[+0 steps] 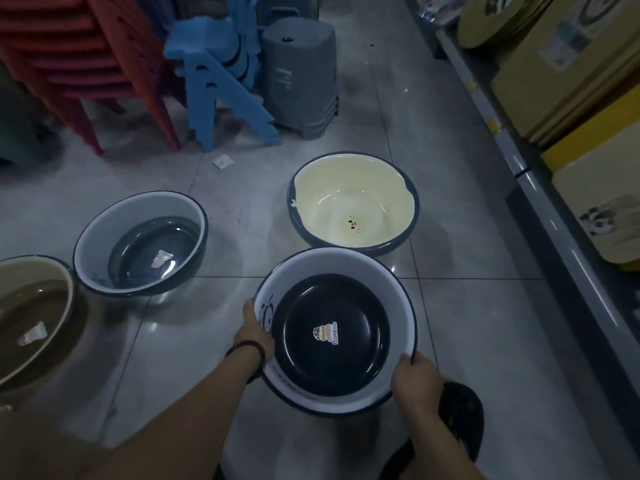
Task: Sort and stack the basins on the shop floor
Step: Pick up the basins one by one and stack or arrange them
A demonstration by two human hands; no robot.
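I hold a white basin (pixel 398 299) with a dark rim in front of me, above the tiled floor. A dark basin (pixel 329 306) with a small sticker sits nested inside it. My left hand (pixel 252 332) grips the rim on the left side. My right hand (pixel 414 379) grips the rim at the lower right. Just beyond it a cream basin (pixel 353 188) with a dark outside stands on the floor. To the left stands another white basin (pixel 100 244) with a dark basin (pixel 152 251) inside. A brown basin (pixel 34 306) sits at the far left edge.
Stacked red stools (pixel 83 64), blue step stools (pixel 214 74) and grey stools (pixel 299 74) stand at the back. A shelf (pixel 540 188) with boxed goods runs along the right side. A scrap of paper (pixel 222 161) lies on the tiles. A dark shoe (pixel 462 420) is below my right hand.
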